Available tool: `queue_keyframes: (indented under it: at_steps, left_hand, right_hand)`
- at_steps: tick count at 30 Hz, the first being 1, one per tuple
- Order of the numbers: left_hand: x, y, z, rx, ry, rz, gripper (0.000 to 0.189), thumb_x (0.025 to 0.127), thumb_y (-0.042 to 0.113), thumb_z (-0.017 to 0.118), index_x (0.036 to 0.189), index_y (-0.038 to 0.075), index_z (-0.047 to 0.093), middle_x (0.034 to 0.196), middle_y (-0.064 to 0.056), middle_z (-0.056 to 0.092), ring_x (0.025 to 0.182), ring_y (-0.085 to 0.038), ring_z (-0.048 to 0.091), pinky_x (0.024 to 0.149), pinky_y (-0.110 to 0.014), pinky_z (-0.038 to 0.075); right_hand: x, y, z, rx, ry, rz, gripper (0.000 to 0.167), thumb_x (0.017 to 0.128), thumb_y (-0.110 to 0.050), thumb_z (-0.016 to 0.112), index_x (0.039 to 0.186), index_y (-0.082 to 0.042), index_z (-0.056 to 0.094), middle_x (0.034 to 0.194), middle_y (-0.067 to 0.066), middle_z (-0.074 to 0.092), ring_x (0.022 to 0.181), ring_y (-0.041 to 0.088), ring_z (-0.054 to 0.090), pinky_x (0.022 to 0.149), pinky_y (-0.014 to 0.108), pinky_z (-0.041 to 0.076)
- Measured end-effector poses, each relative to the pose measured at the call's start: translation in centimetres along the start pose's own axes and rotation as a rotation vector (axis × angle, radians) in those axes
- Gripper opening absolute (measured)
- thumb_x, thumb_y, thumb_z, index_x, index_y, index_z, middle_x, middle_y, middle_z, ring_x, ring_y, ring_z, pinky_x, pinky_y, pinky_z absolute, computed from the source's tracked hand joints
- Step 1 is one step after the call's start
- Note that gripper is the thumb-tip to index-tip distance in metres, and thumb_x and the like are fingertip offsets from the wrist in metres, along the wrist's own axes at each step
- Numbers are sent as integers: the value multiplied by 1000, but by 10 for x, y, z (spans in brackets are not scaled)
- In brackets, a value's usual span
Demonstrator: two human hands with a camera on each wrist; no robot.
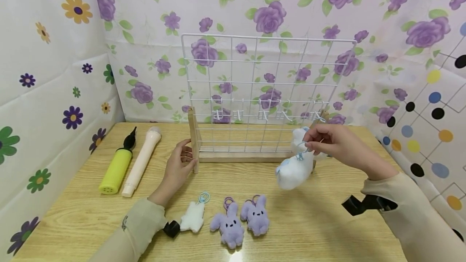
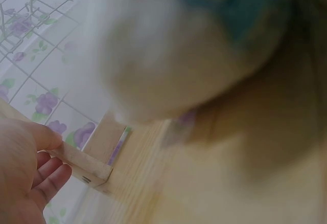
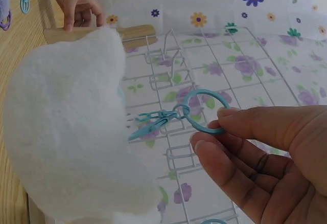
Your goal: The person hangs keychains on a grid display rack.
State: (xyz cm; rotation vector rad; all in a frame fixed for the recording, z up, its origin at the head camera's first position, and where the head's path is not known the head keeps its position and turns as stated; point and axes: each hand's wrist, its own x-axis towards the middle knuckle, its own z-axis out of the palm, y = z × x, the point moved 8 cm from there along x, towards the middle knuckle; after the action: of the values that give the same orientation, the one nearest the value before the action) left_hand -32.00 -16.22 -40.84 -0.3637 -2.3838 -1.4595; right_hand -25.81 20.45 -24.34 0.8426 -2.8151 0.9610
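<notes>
My right hand [image 1: 333,142] pinches the blue key ring [image 3: 204,92] of a white plush keychain [image 1: 295,172] between thumb and forefinger. The plush dangles from its blue clasp [image 3: 153,123] in front of the rack's right end. A second white plush [image 1: 298,137] shows behind it, partly hidden, at the rightmost hook. My left hand [image 1: 178,164] grips the left wooden upright [image 1: 193,140] of the white wire grid rack [image 1: 255,81], thumb on one side and fingers on the other. In the left wrist view a blurred white plush [image 2: 168,65] fills the upper middle.
Several white wire hooks [image 1: 263,115] sit along the grid. On the near table lie a small white plush [image 1: 193,216] and two purple bunny keychains [image 1: 231,229]. A yellow-green hand pump [image 1: 116,171] and a pale tube [image 1: 142,163] lie at the left.
</notes>
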Motion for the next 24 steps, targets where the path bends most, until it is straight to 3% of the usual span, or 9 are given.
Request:
queue_keyframes:
  at_steps: [5, 12, 17, 24]
  left_hand:
    - [0, 1, 1, 6, -5, -6, 63, 83, -8, 67, 139, 1, 39, 112, -21, 57, 97, -29, 58, 81, -29, 56]
    - [0, 2, 0, 10, -4, -9, 62, 84, -7, 67, 139, 1, 40, 111, -21, 56, 96, -29, 58, 81, -29, 56]
    - [-1, 3, -1, 12, -3, -5, 62, 84, -7, 67, 139, 0, 39, 111, -21, 56, 96, -29, 59, 82, -33, 57]
    - [-1, 3, -1, 4, -3, -4, 61, 85, -6, 66, 139, 0, 39, 112, -21, 56, 96, -29, 58, 83, -36, 57]
  right_hand:
    - [7, -3, -5, -19, 26, 19, 7, 93, -10, 61, 97, -7, 66, 87, 5, 66, 71, 6, 63, 63, 26, 57]
    - [18, -1, -8, -24, 65, 48, 10, 94, -11, 60, 101, -5, 64, 88, 8, 67, 72, 15, 66, 69, 32, 59]
    - [26, -1, -10, -45, 115, 70, 11, 95, -13, 60, 102, -5, 64, 88, 9, 67, 73, 12, 66, 70, 33, 60]
    - [35, 2, -12, -75, 140, 109, 14, 95, -17, 59, 103, -7, 65, 90, 9, 68, 75, 21, 68, 69, 24, 58]
